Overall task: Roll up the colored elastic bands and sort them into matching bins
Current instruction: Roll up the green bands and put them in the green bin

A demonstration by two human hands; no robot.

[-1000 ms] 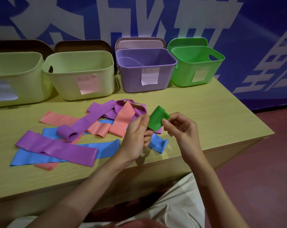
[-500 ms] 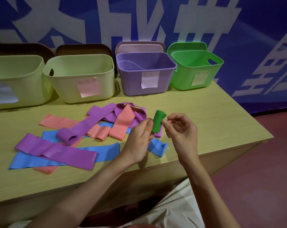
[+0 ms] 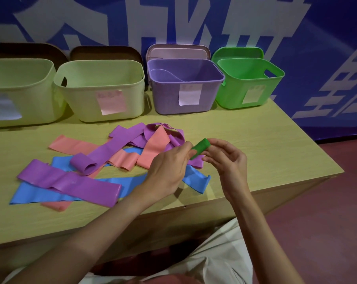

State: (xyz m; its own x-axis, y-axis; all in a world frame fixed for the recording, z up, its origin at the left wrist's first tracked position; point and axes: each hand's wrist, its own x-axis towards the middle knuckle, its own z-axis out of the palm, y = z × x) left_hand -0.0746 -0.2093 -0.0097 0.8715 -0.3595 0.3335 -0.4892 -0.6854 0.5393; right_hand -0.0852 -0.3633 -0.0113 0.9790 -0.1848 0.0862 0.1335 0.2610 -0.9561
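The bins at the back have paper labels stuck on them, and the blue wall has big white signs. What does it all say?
Pink note on the pale bin: faint marks, too blurred to read.
White note on the purple bin: unreadable.
Note on the green bin: unreadable.
White paper on the far-left bin: no writing legible.
Blue wall: large white characters, cropped, not readable.

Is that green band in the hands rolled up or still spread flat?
Rolled up: the green band is a tight little cylinder pinched between the left hand and right hand.

The leftmost bin point(image 3: 15, 91) is cut off by the picture's edge; bin labels point(image 3: 189, 94) are unreadable.
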